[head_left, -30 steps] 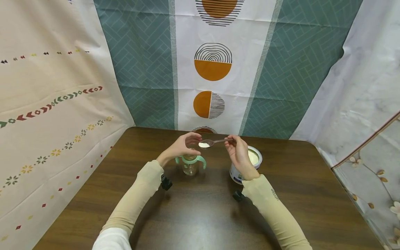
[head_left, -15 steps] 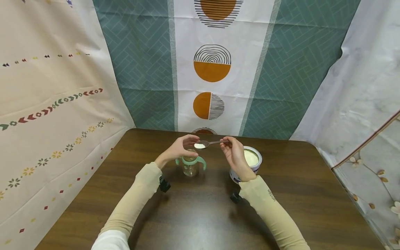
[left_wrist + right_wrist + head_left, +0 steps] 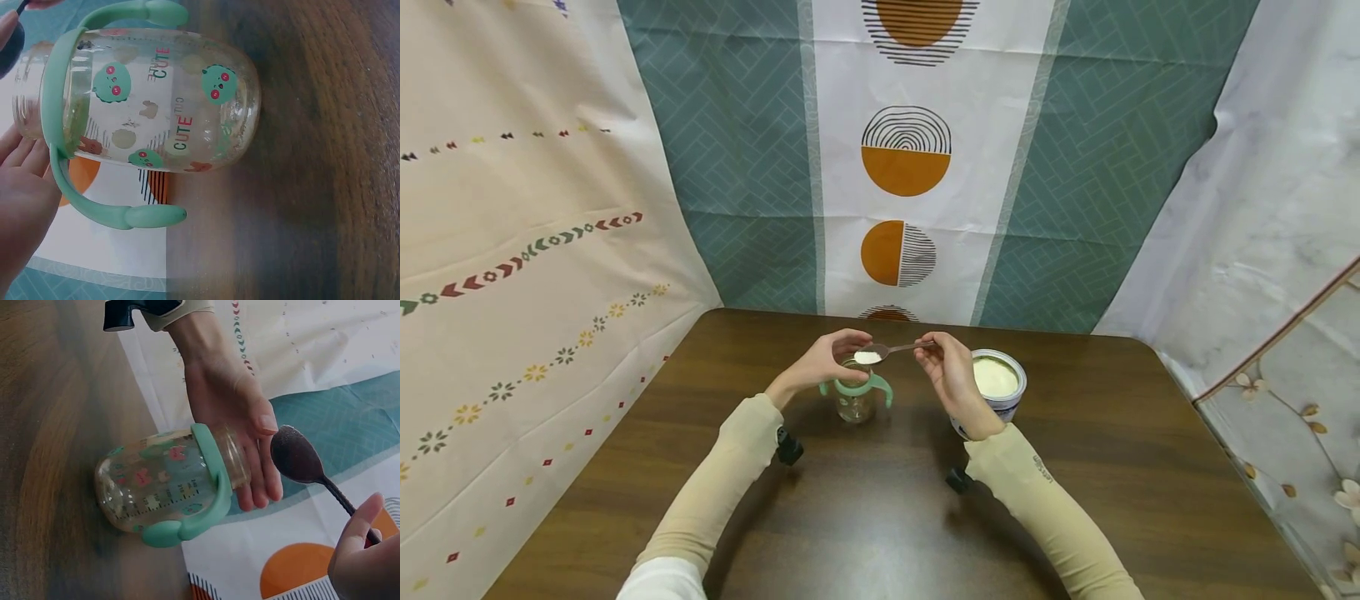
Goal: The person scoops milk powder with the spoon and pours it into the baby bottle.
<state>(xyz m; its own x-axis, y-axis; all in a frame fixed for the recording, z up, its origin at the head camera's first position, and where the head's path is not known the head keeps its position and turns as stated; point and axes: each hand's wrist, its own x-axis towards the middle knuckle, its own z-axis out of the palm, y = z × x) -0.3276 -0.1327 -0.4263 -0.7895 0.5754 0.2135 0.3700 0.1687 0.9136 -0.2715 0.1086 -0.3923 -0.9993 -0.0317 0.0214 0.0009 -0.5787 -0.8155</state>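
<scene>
Bottle [image 3: 855, 397], spoon [image 3: 880, 352], tin [image 3: 994, 385] on table [image 3: 880, 517].
Left hand [image 3: 820, 363], fingers straight, cups the upright bottle's neck from its left. Loaded spoon hovers level just above its mouth, handle running right to the pinching right hand [image 3: 951, 379]; open tin right of that.

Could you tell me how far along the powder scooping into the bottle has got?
Done: tin open, spoon loaded with powder. In hand: right hand holds it above the bottle, which the left hand touches at the neck. Left: tipping it in.
</scene>
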